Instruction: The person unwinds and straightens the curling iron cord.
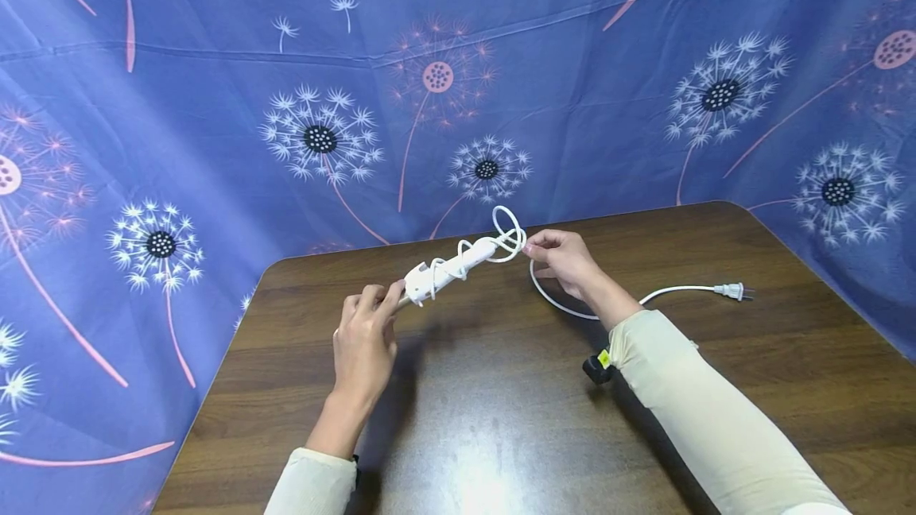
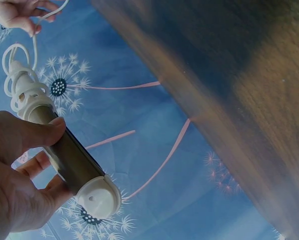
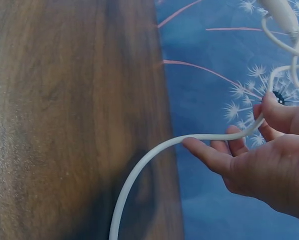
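My left hand [image 1: 366, 344] grips a device by its dark barrel [image 2: 72, 152], thumb on one side and fingers on the other; the barrel has a white end cap [image 2: 99, 197]. The white handle [image 1: 447, 269] points up and to the right, with white cord wound loosely around it and looped at its tip. My right hand [image 1: 568, 265] pinches the white cord [image 3: 162, 146] between thumb and fingers, just right of the loops. From there the cord curves down past the wrist and out to the right.
On the right of the brown wooden table [image 1: 487, 388] lies the cord's plug [image 1: 731, 291], prongs pointing right. Behind the table's back edge hangs a blue cloth [image 1: 572, 125] with a dandelion pattern. A small black device [image 1: 597, 368] is at my right sleeve.
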`<state>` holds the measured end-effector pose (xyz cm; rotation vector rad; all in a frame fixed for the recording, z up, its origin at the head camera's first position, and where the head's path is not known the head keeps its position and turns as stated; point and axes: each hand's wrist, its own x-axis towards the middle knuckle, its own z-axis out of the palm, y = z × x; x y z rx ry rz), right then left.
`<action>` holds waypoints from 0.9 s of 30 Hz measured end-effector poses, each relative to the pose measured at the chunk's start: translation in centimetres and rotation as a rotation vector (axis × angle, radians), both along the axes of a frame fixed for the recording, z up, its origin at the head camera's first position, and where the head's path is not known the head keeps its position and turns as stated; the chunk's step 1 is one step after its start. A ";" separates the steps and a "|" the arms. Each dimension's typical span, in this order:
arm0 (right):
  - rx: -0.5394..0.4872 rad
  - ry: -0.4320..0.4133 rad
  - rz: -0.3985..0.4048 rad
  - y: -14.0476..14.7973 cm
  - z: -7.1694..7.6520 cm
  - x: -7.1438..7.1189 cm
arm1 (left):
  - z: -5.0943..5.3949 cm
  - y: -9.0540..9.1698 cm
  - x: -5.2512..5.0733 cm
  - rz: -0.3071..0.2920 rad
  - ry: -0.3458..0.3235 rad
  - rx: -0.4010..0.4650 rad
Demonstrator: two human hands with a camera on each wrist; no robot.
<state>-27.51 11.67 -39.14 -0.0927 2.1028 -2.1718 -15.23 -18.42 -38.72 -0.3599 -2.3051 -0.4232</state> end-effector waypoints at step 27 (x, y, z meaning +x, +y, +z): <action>-0.189 0.057 -0.132 3.5 1.1 -0.3 | -0.4 -1.7 0.3 -0.028 0.080 0.112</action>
